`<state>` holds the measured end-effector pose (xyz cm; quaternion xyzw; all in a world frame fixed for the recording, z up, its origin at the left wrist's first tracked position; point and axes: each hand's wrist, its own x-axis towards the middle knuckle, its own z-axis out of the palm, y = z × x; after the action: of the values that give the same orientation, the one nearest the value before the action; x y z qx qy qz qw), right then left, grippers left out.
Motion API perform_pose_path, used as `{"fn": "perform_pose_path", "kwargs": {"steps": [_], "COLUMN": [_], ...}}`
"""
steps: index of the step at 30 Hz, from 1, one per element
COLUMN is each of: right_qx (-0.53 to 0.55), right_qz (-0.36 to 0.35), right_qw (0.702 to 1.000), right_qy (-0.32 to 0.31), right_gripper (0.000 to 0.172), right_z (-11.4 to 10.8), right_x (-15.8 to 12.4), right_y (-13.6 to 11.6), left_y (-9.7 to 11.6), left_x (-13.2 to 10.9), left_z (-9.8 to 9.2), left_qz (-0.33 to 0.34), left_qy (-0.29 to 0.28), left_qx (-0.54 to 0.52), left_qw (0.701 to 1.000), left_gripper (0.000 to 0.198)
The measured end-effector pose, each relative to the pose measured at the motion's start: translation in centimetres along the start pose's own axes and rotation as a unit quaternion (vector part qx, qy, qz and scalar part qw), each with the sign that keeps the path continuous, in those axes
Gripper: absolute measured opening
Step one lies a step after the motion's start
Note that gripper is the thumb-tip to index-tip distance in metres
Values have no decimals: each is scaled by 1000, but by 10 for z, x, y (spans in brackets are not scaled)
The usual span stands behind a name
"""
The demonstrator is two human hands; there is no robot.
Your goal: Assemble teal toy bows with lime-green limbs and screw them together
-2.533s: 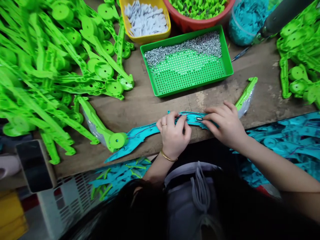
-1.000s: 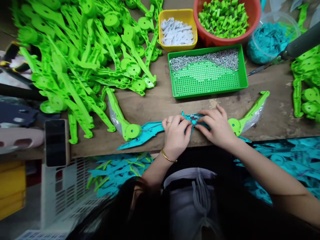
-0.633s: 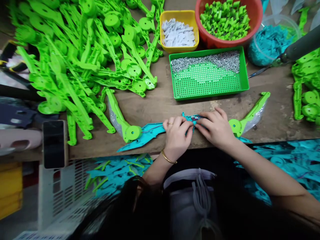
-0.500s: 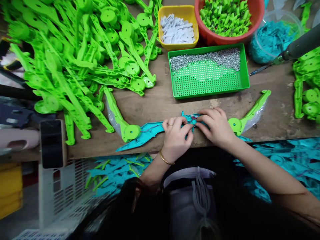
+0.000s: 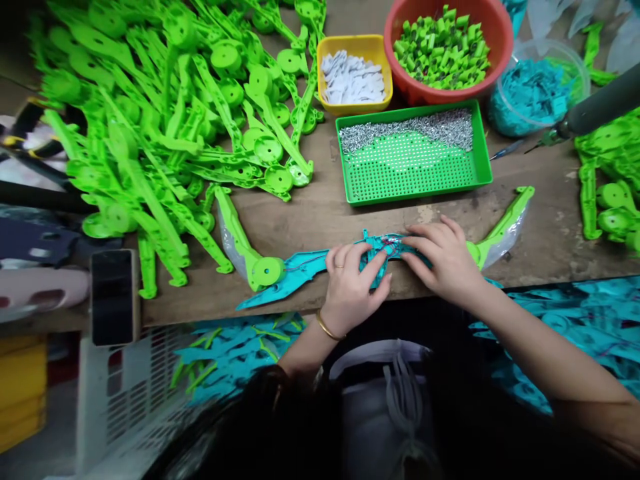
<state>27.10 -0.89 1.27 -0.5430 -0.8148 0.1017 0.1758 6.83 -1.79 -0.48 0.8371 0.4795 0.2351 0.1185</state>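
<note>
A toy bow with a turquoise plastic body (image 5: 303,270) lies along the table edge, its hollow inside facing up. Bright green limbs spread from both ends: a left limb (image 5: 234,233) and a right limb (image 5: 504,227), each with a clear film piece. Thin red and dark wires (image 5: 390,244) run through the body's middle. My left hand (image 5: 350,283) grips the body just left of centre, thumb and index finger over the wired part. My right hand (image 5: 443,257) holds the body right of centre, fingertips at the wires. The fingers partly cover the middle.
Behind the bow stands a green perforated tray (image 5: 415,190) with screws. Beyond are a yellow tub (image 5: 356,107) of white pieces, a red bowl (image 5: 393,63) of green parts and a clear tub (image 5: 583,83) of turquoise pieces. Green limbs (image 5: 165,120) heap at left, near a phone (image 5: 114,297).
The whole view has shifted slightly. My right fingers and left thumb have moved a little apart, so more of the wires at the bow's centre shows. Both hands stay on the bow.
</note>
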Motion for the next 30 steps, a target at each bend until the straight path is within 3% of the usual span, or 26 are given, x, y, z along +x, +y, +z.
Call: {"fn": "perform_pose_path", "kwargs": {"steps": [4, 9, 21, 26, 30], "right_qx": [-4, 1, -4, -51, -94], "right_qz": [19, 29, 39, 19, 57], "right_qw": [1000, 1000, 999, 998, 994], "right_qy": [6, 9, -18, -16, -19], "right_gripper": [18, 9, 17, 19, 19], "right_z": [5, 8, 9, 11, 10], "right_x": [3, 5, 8, 8, 8], "right_y": [3, 3, 1, -2, -9], "left_y": [9, 14, 11, 10, 8], "left_x": [13, 26, 26, 25, 23], "left_z": [3, 9, 14, 15, 17], "left_qz": [-20, -36, -20, -17, -17], "left_qy": [-11, -7, -10, -5, 1], "left_qx": [5, -3, 13, 18, 15], "left_qw": [1000, 999, 1000, 1000, 1000], "left_gripper": [41, 32, 26, 24, 23]}}
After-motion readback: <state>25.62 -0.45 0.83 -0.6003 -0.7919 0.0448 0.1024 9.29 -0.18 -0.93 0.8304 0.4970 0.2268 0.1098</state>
